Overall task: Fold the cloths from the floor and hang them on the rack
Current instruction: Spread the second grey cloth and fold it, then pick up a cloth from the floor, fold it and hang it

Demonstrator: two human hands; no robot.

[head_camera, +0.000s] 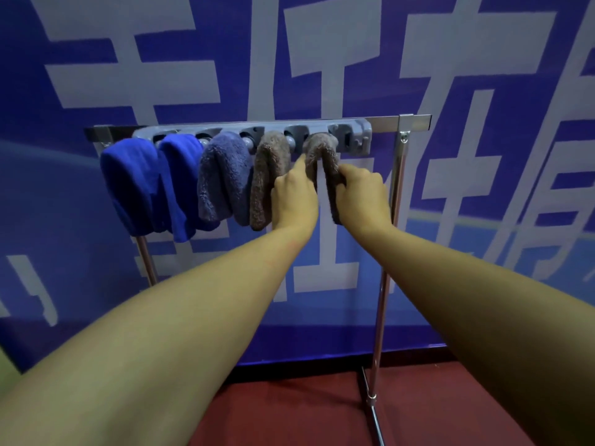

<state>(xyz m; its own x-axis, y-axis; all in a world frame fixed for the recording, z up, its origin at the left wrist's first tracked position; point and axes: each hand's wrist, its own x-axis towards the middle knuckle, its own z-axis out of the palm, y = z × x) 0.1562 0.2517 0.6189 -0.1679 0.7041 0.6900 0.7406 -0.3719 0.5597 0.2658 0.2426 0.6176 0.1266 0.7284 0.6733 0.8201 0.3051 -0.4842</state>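
Observation:
A metal rack (402, 162) carries a grey plastic holder bar (357, 136) with several clips. Hanging from it, left to right, are two bright blue cloths (128, 185), a grey-blue fluffy cloth (222, 175), a brown fluffy cloth (267, 175) and a second brown cloth (322, 149). My left hand (294, 194) grips the left half of that second brown cloth, index finger pointing up toward the clip. My right hand (362, 194) clutches its right half. The lower part of this cloth is hidden behind my hands.
A blue banner (96, 284) with large white characters covers the wall right behind the rack. The floor (289, 407) is dark red. The rack's chrome right leg (380, 317) and foot bar run down to the floor between my forearms.

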